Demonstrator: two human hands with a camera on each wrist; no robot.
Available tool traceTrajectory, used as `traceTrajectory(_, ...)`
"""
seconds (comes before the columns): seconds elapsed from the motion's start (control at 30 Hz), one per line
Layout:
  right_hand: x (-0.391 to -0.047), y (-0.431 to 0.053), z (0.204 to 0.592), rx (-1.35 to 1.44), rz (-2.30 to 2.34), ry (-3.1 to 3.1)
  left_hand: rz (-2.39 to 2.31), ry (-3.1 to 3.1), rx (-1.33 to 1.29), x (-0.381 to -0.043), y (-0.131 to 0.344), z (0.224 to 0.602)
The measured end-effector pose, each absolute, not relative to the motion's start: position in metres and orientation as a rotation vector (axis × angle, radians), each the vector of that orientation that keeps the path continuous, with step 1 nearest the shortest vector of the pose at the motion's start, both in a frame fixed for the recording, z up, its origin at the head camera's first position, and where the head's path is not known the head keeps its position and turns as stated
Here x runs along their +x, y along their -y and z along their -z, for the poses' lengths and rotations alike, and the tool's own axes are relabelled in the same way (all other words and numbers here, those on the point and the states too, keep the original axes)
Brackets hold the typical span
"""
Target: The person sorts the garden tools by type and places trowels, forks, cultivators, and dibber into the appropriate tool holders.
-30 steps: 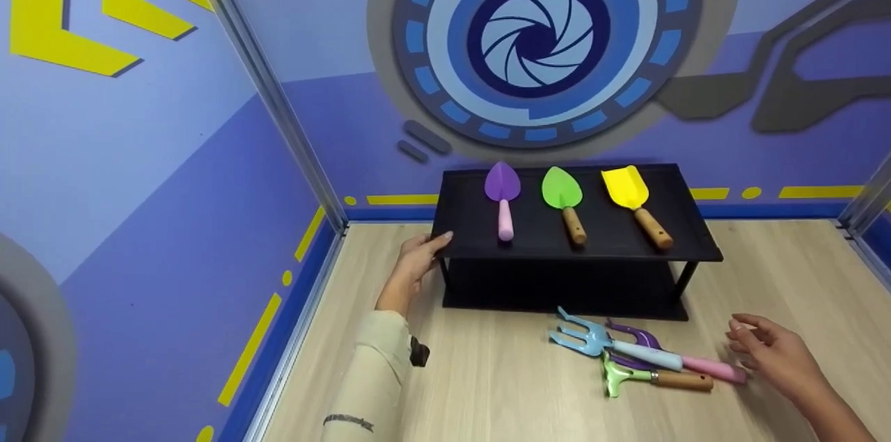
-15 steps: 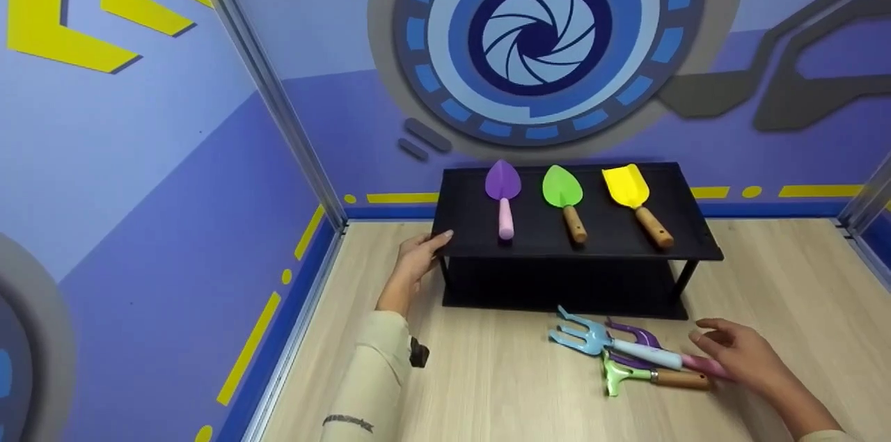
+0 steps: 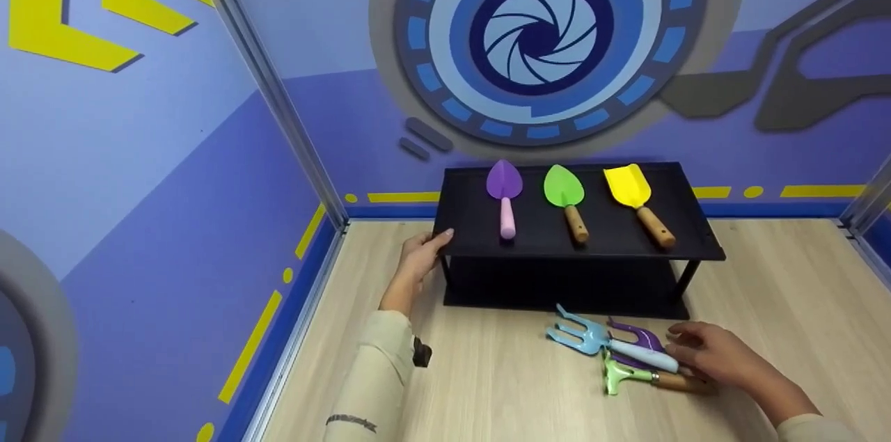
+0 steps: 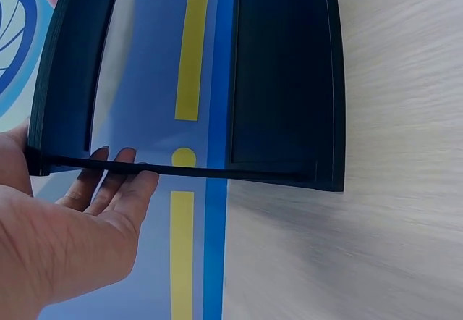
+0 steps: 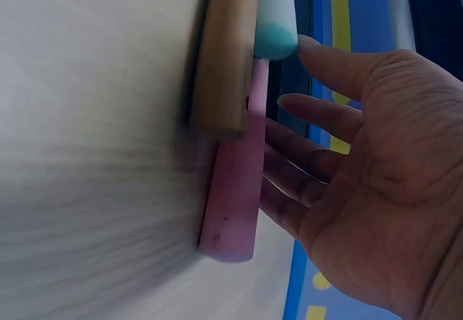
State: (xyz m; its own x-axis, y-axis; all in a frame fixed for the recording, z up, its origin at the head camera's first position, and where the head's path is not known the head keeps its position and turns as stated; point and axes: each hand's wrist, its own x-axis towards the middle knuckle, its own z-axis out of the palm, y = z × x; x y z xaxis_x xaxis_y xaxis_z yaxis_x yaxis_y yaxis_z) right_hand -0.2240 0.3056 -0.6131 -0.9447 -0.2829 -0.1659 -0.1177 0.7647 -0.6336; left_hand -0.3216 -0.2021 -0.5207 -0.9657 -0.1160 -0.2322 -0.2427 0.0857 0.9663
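At the left end of a two-tier black shelf [image 3: 480, 240], my left hand [image 3: 416, 264] grips the upper board, thumb on top and fingers beneath. My right hand [image 3: 717, 355] is at the handles of three garden tools lying in a pile in front of the shelf. Its thumb tip is right at the end of the light blue hand fork's handle [image 5: 276, 16], the fingers loosely bent. Under the blue fork [image 3: 588, 337] lies a purple fork [image 3: 647, 337], whose pink handle [image 5: 235, 204] is beside my fingers. Nearest the front is a green-headed hand tool [image 3: 616, 376] with a wooden handle [image 5: 224, 59].
On the shelf's top lie a purple trowel [image 3: 504, 179] with a pink handle, a green trowel [image 3: 564, 186] and a yellow shovel [image 3: 628, 184], both wooden-handled. Patterned blue panels [image 3: 327, 122] close off the back and sides of the wooden tabletop [image 3: 501, 386].
My right hand has moved left, from beyond the pink handle's end to over the handles and up to the blue fork's end. The left hand has stayed on the shelf.
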Motion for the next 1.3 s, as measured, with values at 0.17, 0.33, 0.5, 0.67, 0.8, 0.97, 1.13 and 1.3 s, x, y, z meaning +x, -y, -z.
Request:
traceTrajectory(0.17, -0.223, -0.295, 0.613, -0.341, 0.949, -2.708, -2.017, -2.250, -0.351, -0.323, 0.201, 0.520)
traceTrajectory(0.33, -0.223, -0.283, 0.615, -0.387, 0.895, -2.727, -2.027, -2.238, -0.346, -0.323, 0.201, 0.521)
traceTrajectory(0.5, -0.222, -0.276, 0.615, -0.397, 0.848, -2.747, -2.029, -2.249, -0.354, -0.322, 0.201, 0.522)
traceTrajectory(0.67, -0.221, -0.273, 0.616, -0.399, 0.823, -2.775, -2.031, -2.258, -0.372, -0.322, 0.201, 0.522)
traceTrajectory(0.8, -0.220, -0.271, 0.616, -0.408, 0.780, -2.838, -2.034, -2.261, -0.371, -0.323, 0.201, 0.522)
traceTrajectory(0.97, -0.218, -0.267, 0.615, -0.447, 0.698, -2.924, -2.053, -2.244, -0.385, -0.324, 0.201, 0.522)
traceTrajectory(1.13, -0.217, -0.264, 0.613, -0.449, 0.638, -2.945, -2.044, -2.242, -0.394, -0.325, 0.202, 0.523)
traceTrajectory(1.3, -0.217, -0.259, 0.613, -0.433, 0.605, -2.958, -2.044, -2.227, -0.382, -0.325, 0.203, 0.524)
